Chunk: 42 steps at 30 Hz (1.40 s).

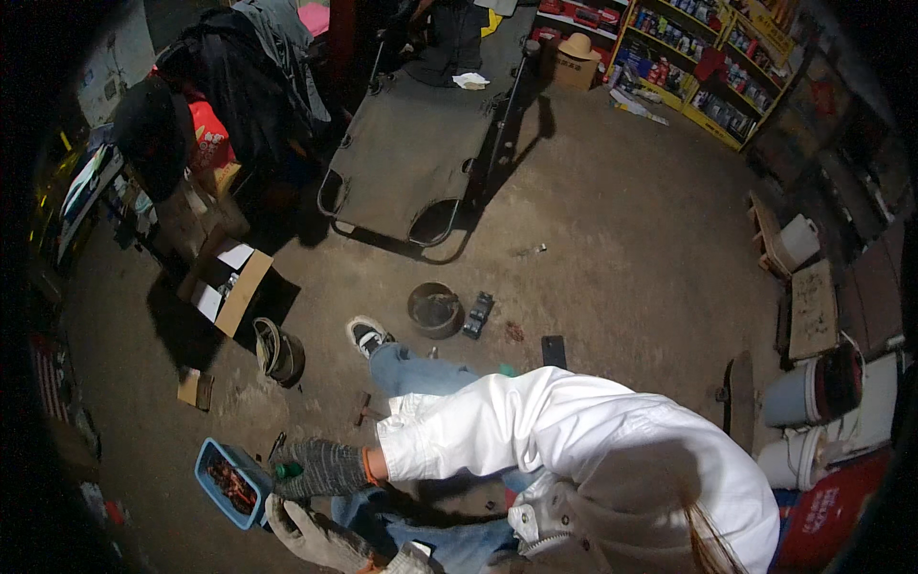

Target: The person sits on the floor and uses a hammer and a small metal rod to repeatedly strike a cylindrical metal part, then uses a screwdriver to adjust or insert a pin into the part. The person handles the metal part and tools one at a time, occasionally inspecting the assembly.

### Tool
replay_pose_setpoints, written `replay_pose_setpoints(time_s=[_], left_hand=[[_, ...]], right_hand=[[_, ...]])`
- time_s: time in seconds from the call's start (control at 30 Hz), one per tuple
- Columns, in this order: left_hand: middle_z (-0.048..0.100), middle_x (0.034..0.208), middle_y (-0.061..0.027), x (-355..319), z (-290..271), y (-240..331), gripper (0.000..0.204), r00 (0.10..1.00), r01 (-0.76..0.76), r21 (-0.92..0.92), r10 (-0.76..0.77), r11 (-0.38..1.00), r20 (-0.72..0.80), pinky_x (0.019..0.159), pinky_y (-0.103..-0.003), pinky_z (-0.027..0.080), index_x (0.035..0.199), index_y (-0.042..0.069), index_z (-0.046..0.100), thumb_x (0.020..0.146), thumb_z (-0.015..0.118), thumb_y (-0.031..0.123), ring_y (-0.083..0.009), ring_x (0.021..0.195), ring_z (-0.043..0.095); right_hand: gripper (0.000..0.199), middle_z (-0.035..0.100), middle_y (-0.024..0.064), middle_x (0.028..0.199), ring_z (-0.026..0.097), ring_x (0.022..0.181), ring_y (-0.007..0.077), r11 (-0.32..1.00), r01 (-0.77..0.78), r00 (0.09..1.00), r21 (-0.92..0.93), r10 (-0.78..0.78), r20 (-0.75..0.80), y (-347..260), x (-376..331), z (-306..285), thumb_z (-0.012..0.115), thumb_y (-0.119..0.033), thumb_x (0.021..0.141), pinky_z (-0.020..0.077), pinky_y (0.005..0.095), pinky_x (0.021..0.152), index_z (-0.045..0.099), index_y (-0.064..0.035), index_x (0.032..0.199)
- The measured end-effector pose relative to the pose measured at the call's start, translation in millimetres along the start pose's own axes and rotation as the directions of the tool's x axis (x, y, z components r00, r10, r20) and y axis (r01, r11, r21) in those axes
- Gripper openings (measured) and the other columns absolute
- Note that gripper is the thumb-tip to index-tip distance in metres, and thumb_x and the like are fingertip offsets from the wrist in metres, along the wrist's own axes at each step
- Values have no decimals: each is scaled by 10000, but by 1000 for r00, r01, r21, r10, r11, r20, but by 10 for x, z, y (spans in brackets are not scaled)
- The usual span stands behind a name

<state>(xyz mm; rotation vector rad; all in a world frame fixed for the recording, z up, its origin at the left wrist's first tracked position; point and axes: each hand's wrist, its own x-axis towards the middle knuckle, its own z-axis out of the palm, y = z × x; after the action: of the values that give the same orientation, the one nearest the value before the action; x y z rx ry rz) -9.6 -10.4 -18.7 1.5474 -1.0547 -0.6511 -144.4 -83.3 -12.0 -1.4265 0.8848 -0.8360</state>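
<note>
A dusty grey concrete floor [622, 239] is seen. A small blue plastic box of rusty bits [229, 481] lies there. It is touched by the gloved right hand [320, 469], fingers curled on something green. The gloved left hand [311, 536] is held beside it, its fingers hard to tell. Sorting seems barely started.

**Inspector:** State of the floor [622, 220] around the hands?

**Assistant:** The right hand [320, 469] and left hand [311, 536], both gloved, sit at the lower left of the frame, hard against the blue tray [229, 483]. A small green item [287, 470] lies at the right fingers.

**Inspector:** Obstacles?

**Assistant:** Above the tray: a round can [277, 351], an open cardboard box [229, 287] and a wood block [196, 389]. The person's leg and shoe [366, 335] close the right side.

**Inspector:** Open passage?

**Assistant:** Bare concrete between can and tray, and a wide stretch centre right, past the metal bowl [435, 309] towards the folding cot [411, 153].
</note>
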Motion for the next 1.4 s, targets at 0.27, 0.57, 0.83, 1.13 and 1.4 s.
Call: replay_pose_setpoints(time_s=[0.27, 0.57, 0.83, 1.13, 1.4], left_hand=[[537, 1187, -262, -6, 7, 303, 583, 703, -711, 327, 621, 623, 346, 960, -442, 413, 1201, -82, 519, 914, 494, 425, -385, 1094, 535], [591, 1075, -91, -112, 291, 404, 353, 994, 23, -855, 77, 518, 73, 853, -249, 497, 1144, -15, 564, 806, 589, -114, -161, 977, 581], [604, 1050, -111, -127, 113, 366, 307, 962, -270, -341, 271, 901, -48, 819, -242, 475, 1111, -40, 598, 809, 649, -56, -171, 931, 597], [596, 1031, -117, -63, 67, 461, 272, 961, -262, -196, 275, 945, 43, 800, -269, 474, 1063, -34, 633, 794, 665, -37, -180, 921, 578], [580, 972, -86, -26, 22, 496, 234, 955, -252, -117, 267, 961, 130, 810, -276, 456, 1052, -30, 633, 837, 639, 61, -164, 886, 557]], right_hand=[[325, 522, 168, 1260, 549, 1070, 314, 515, 607, 677, -606, -734, 54, 281, -73, -64, 507, -207, 927, 460, 435, 883, 547, -131, 1240], [120, 599, 18, 899, 558, 820, 104, 928, 29, 996, 371, 4, -87, -268, -244, -37, 615, -91, 882, 456, 232, 750, 588, -43, 988], [149, 589, 14, 930, 555, 847, 100, 982, 54, 997, 181, -43, -63, -326, -272, 7, 626, -128, 881, 454, 235, 741, 595, -47, 1003], [249, 652, 77, 882, 619, 767, 165, 987, -150, 982, 54, 143, 122, -206, -241, -172, 625, -140, 870, 490, 303, 679, 631, -60, 1105], [305, 632, 106, 958, 621, 851, 233, 993, -92, 968, -73, 106, 226, -128, -249, -191, 592, -139, 878, 486, 347, 727, 582, -93, 1179]])
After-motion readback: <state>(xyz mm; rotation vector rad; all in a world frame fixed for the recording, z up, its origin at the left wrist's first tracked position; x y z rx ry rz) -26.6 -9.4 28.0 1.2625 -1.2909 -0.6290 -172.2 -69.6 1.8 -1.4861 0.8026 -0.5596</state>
